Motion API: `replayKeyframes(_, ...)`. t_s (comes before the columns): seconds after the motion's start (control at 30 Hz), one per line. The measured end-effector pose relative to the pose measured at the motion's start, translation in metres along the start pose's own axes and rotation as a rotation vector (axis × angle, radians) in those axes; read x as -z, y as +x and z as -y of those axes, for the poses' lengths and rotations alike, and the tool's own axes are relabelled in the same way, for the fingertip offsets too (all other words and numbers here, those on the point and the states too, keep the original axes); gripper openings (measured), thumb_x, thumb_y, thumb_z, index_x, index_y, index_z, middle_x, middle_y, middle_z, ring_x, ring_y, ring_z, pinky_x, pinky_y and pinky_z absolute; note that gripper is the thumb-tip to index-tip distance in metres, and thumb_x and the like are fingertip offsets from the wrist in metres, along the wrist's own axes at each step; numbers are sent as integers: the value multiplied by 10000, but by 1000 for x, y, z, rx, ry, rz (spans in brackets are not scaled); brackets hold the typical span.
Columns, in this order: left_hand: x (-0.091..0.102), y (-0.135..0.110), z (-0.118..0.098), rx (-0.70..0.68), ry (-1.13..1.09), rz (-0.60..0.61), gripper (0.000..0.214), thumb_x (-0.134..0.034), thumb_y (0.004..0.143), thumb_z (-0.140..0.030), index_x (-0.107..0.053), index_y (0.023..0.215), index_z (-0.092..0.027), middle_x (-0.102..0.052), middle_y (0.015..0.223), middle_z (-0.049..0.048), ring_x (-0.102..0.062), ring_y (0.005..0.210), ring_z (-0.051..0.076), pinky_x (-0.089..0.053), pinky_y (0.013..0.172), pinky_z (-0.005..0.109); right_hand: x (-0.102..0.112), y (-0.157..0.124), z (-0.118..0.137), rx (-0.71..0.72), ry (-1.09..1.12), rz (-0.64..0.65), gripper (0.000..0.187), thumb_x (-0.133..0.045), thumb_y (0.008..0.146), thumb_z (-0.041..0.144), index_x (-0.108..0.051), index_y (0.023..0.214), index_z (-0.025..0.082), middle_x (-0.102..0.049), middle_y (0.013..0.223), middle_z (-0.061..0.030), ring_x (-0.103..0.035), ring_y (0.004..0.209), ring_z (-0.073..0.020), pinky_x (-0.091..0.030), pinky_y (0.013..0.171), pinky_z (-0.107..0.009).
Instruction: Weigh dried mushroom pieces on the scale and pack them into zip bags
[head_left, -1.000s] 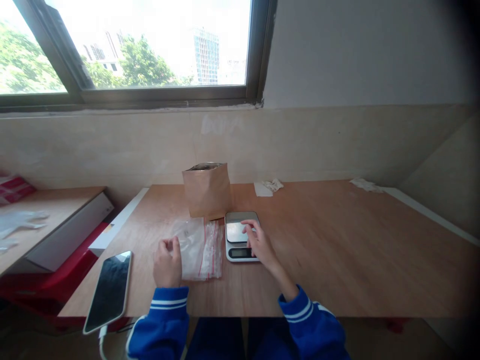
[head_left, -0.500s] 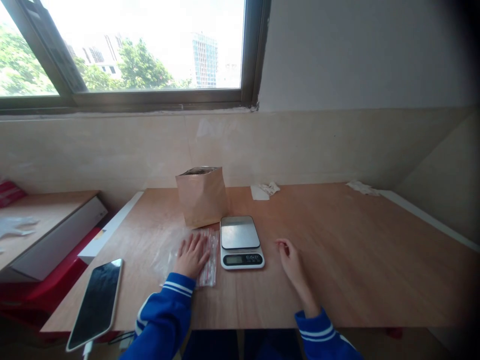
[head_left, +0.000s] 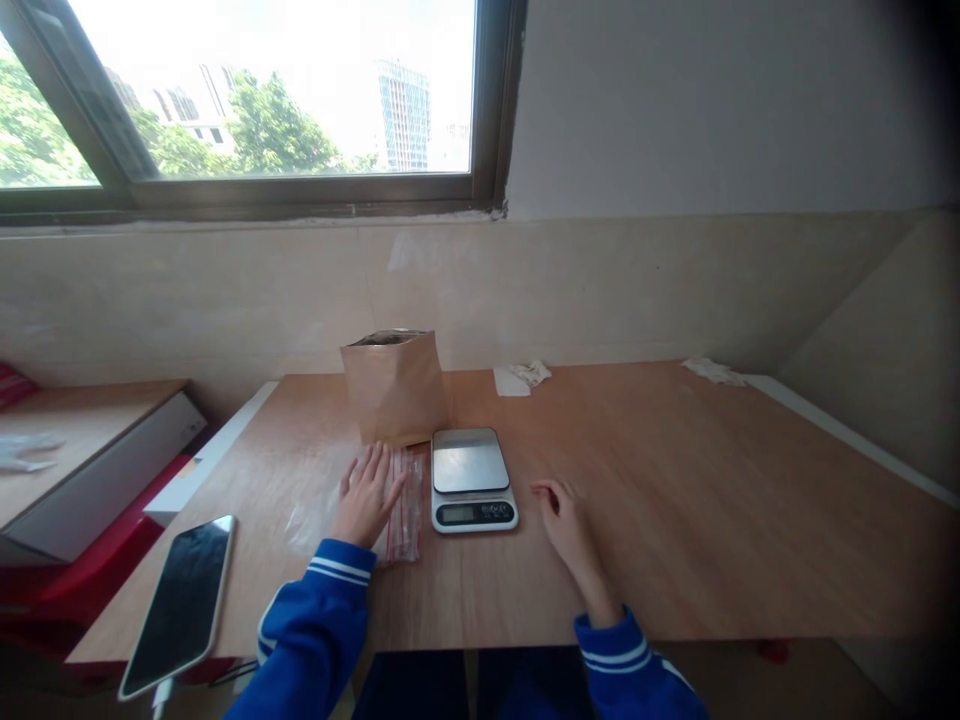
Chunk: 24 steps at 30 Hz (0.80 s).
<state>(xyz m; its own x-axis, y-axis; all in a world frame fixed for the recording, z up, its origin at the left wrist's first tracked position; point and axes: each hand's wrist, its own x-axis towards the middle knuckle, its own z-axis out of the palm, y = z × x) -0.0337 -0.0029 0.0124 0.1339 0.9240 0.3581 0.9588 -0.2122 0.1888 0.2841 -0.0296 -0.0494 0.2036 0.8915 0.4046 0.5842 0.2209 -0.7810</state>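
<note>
Zip-seal plastic bags (head_left: 405,510), clear, crinkled and red-lined, lie beneath the left hand (head_left: 366,500), which is spread wide and grips nothing, just left of the digital scale (head_left: 480,514); a sideways push could make the slick film slide and scatter. A bump to the matte, open-topped kraft-paper pouch (head_left: 396,390) behind could tip it onto the scale's smooth metal plate (head_left: 470,462). The right hand (head_left: 565,522) curls loosely on the other side; I cannot tell whether it holds anything.

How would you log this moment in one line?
left hand: spread over bags; right hand: curled, right of scale; pouch: upright, open-topped, behind bags; phone: left of bags
</note>
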Motion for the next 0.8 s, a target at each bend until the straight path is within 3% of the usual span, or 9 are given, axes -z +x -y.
replayKeyframes(0.07,5,7,5,62,-132,90,487,-261,932,-350,-392,1362,-159,-585,1281,129,-540,1192,227,-400,999,425,1,0,1,10,-5,19,267,-367,882,249,-628,873,191,-641,895,-102,-595,888,-238,-473,798,-380)
replayKeyframes(0.13,13,13,9,50,-210,104,423,-303,910,-298,-471,1274,-162,-639,1189,120,-597,1105,230,-457,937,416,1,-1,2,18,-9,34,262,-367,884,243,-624,865,194,-637,895,-99,-595,883,-238,-473,796,-381)
replayKeyframes(0.27,50,24,-2,-66,-273,-64,300,-389,872,-276,-583,1087,-197,-644,1105,104,-609,1034,239,-476,900,412,0,-1,1,24,-19,51,252,-376,881,230,-624,853,195,-632,893,-92,-596,873,-234,-472,794,-380)
replayKeyframes(0.43,111,44,-40,-35,-423,-185,239,-421,877,-295,-628,962,-209,-642,983,51,-617,759,154,-511,697,298,1,-1,3,13,-8,55,250,-383,875,217,-631,848,197,-638,885,-88,-601,873,-232,-475,787,-372)
replayKeyframes(0.57,145,73,-63,-14,-462,-345,182,-476,842,-266,-620,923,-189,-648,969,47,-596,721,138,-499,655,273,3,-1,7,-1,-10,70,244,-389,869,208,-632,849,195,-634,889,-86,-600,874,-230,-471,799,-371)
replayKeyframes(0.7,167,111,-79,-32,-448,-505,173,-476,832,-232,-603,933,-172,-639,968,56,-587,738,138,-496,696,279,3,1,11,-21,12,69,242,-386,868,202,-627,846,191,-624,901,-86,-596,879,-224,-469,809,-360)
replayKeyframes(0.8,164,147,-82,-94,-381,-503,216,-410,865,-231,-579,986,-171,-636,980,71,-597,797,154,-488,748,292,2,1,9,-27,18,70,244,-387,869,208,-630,842,191,-621,901,-86,-596,883,-224,-468,812,-358)
